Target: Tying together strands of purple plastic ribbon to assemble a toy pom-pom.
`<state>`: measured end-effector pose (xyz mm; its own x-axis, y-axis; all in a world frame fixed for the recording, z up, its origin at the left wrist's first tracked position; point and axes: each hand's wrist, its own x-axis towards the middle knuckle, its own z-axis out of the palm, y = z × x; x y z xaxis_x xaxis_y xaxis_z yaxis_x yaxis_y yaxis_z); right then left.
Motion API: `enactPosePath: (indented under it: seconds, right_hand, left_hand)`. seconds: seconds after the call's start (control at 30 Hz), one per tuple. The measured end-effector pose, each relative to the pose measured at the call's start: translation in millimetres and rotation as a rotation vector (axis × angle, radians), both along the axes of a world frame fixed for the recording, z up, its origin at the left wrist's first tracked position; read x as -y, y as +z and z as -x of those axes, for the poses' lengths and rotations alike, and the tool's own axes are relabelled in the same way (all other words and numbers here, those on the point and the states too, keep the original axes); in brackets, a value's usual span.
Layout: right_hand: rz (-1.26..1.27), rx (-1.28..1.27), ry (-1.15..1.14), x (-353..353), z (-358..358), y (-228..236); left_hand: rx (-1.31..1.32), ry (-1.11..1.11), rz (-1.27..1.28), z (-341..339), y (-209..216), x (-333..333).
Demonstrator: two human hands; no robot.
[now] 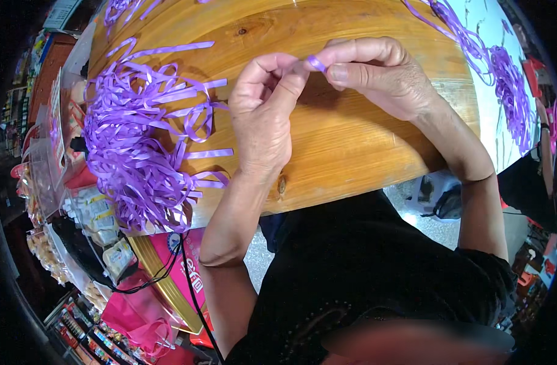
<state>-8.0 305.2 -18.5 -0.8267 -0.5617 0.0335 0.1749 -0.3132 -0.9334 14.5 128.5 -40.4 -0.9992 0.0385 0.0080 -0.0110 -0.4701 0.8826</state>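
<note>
both hands are working on one ribbon [316,63], held above the table [363,152]: the left hand [263,115] is pinching its left end, while the right hand [388,76] is gripping it, curled at the index fingertip. this piece is apparently remaining unfinished; the left pile [132,140] is lying loose, the far-right bundle [511,91] gathered, its stage unclear. at near left, a pink bag [132,313] is hiding its contents.

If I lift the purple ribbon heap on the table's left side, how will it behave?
The purple ribbon heap would probably flop and sag, since its thin lengths bend into loose loops. It's likely light, being narrow ribbon. It may also snag, as lengths cross and overlap.
</note>
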Motion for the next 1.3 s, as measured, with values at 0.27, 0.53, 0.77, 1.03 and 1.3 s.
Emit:
enactPosePath:
  seconds: [0.27,0.53,0.77,1.03,1.3]
  right_hand:
    - [-0.415,-0.756,-0.193,2,2,-7]
    - [-0.627,-1.087,-0.359,2,1,-7]
    - [-0.605,-0.921,-0.333,6,-2,-6]
    - [-0.444,-0.468,-0.132,-3,0,-10]
    - [-0.539,-0.742,-0.243,0,7,5]
  left_hand:
    - [-0.084,0.082,0.117,-6,-6,-5]
    - [-0.190,0.113,0.227,-7,-10,-12]
    - [-0.159,0.103,0.254,-7,-6,-8]
    - [-0.028,-0.085,0.038,-7,0,-2]
    - [0.100,-0.118,0.107,-5,-1,1]
